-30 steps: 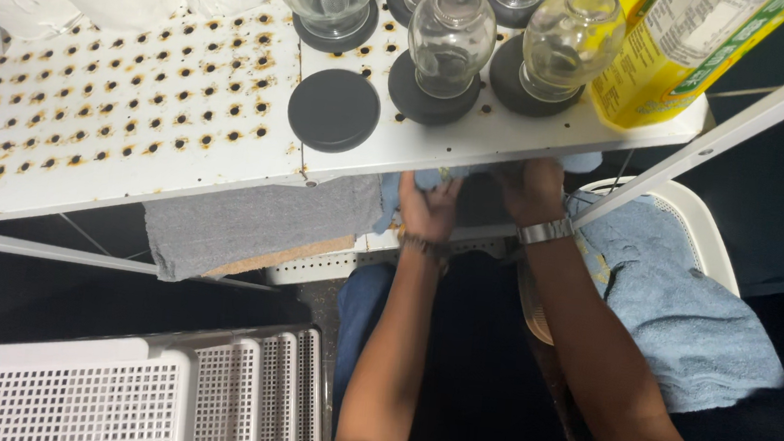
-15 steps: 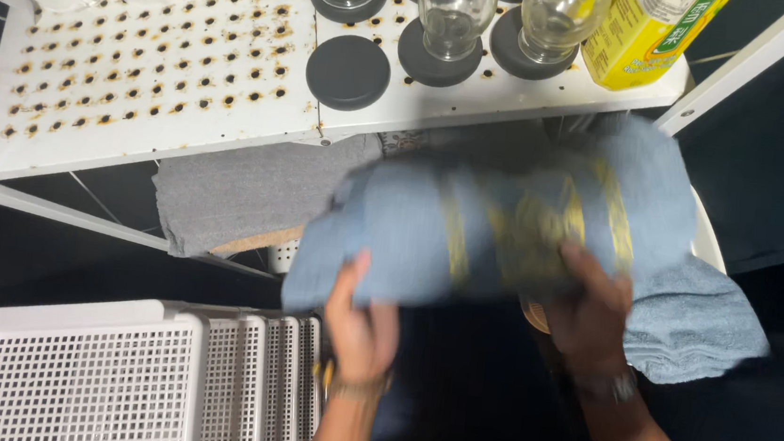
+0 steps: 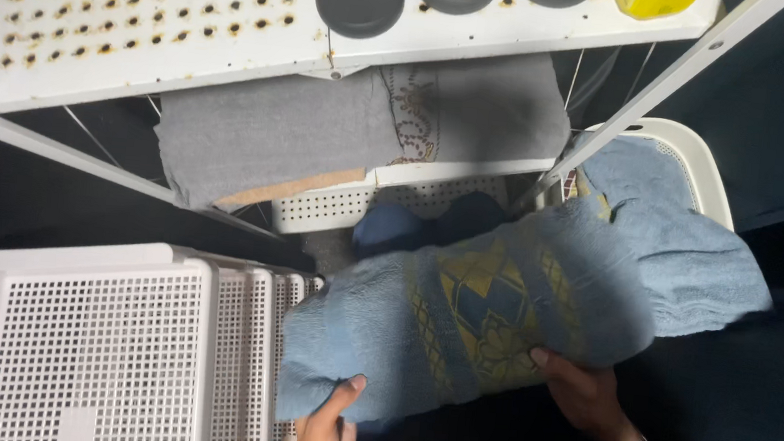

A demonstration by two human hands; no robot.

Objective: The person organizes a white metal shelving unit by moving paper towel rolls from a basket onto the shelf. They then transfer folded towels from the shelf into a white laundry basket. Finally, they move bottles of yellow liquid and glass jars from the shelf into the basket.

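I'm holding the blue towel (image 3: 487, 323) with both hands, left hand (image 3: 328, 428) fingers pinching its 7 o'clock corner, right hand (image 3: 585, 393) fingers curled gripping its 5 o'clock edge, beside the white basket (image 3: 68, 353).

A white perforated metal shelf (image 3: 144, 29) with rust-ringed holes spans the 12 o'clock edge, carried on white rails. A folded grey cloth (image 3: 324, 134) lies on the tier beneath it. A white lattice basket (image 3: 88, 345) sits at 8 o'clock. The floor (image 3: 780, 113) is dark, dimly lit.
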